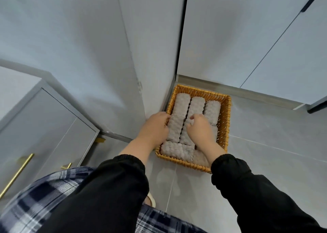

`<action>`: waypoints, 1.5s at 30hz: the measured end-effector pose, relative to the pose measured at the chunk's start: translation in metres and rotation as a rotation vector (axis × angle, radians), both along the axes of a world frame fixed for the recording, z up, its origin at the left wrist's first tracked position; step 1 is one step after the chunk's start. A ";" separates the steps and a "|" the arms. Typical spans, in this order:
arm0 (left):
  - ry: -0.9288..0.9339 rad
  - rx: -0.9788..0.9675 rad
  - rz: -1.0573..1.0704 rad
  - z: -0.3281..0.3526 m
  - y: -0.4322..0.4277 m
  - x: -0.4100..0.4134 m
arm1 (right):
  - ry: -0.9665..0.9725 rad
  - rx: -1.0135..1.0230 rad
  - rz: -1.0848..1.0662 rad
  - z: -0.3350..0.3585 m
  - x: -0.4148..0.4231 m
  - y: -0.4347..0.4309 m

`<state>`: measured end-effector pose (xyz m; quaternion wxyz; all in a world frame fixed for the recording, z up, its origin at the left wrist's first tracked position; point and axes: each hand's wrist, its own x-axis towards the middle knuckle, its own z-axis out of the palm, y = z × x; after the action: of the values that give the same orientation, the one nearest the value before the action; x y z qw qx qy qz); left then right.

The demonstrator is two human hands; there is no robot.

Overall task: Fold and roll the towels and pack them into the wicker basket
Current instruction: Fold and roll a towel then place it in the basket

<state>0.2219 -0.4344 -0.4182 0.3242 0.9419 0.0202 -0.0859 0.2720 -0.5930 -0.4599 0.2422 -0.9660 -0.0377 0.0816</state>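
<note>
A rectangular wicker basket (225,119) stands on the grey tiled floor in a corner between white cabinet panels. Several rolled light-grey towels (180,107) fill it: three columns lengthwise and one roll (174,149) across the near end. My left hand (155,126) is at the basket's left rim, fingers curled over the edge beside the left column; whether it grips the rim or the towel is unclear. My right hand (200,129) lies over the middle column with curled fingers on a towel roll (195,107), hiding what is under it.
A white cabinet corner (155,73) rises right behind the basket's left side. A drawer unit with gold handles (17,174) stands at the left. Bare floor tiles (274,153) spread to the right of the basket. My plaid trousers and a slipper (151,200) are below.
</note>
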 end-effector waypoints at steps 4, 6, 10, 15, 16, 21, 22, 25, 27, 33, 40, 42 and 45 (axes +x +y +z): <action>-0.320 0.091 0.032 0.053 0.004 -0.029 | -0.243 0.162 0.038 0.058 -0.014 0.012; -0.468 0.148 0.022 0.071 0.013 -0.040 | -0.354 0.208 0.081 0.083 -0.019 0.020; -0.606 0.182 0.113 0.113 0.040 -0.065 | -0.540 0.276 0.174 0.131 -0.037 0.044; -0.679 0.108 0.386 0.155 0.085 -0.104 | -0.869 0.401 0.412 0.182 -0.069 0.093; -0.678 0.109 0.419 0.160 0.096 -0.112 | -0.892 0.417 0.458 0.189 -0.074 0.107; -0.632 0.156 0.618 0.171 0.154 -0.171 | -0.751 0.489 0.622 0.209 -0.112 0.190; -0.622 0.166 0.669 0.171 0.167 -0.185 | -0.690 0.499 0.660 0.211 -0.121 0.210; -0.594 0.176 0.791 0.170 0.199 -0.220 | -0.564 0.505 0.735 0.211 -0.144 0.259; -0.564 0.164 0.879 0.167 0.215 -0.233 | -0.497 0.502 0.764 0.207 -0.158 0.285; -0.382 0.179 1.156 0.143 0.266 -0.264 | -0.319 0.481 0.816 0.181 -0.200 0.362; -0.011 0.445 1.201 0.110 0.318 -0.277 | -0.262 0.337 0.868 0.162 -0.194 0.429; 0.047 0.504 1.176 0.109 0.332 -0.279 | -0.277 0.200 0.885 0.163 -0.188 0.445; 0.142 0.518 1.124 0.105 0.353 -0.282 | -0.275 0.060 0.883 0.168 -0.180 0.479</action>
<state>-0.0601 -0.0809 -0.3128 0.0787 0.8273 0.5545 0.0433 0.0919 -0.1139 -0.2919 0.2049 -0.8520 -0.4794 0.0471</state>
